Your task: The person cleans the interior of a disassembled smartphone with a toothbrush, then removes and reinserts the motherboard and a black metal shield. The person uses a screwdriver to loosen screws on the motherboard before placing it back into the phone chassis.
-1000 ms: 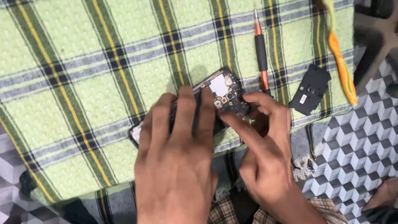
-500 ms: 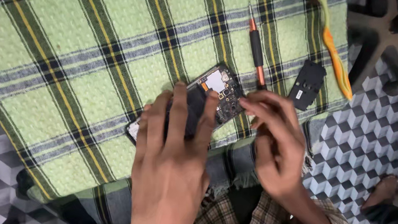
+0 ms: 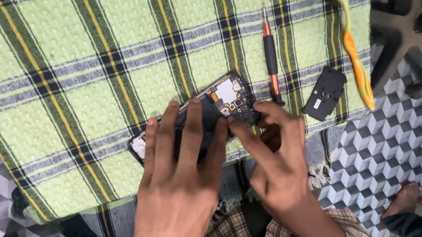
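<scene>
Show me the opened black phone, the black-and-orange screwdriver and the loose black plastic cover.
opened black phone (image 3: 229, 99), head view, on its bare circuit board.
black-and-orange screwdriver (image 3: 271, 60), head view, on the black handle.
loose black plastic cover (image 3: 325, 92), head view, on its middle.
</scene>
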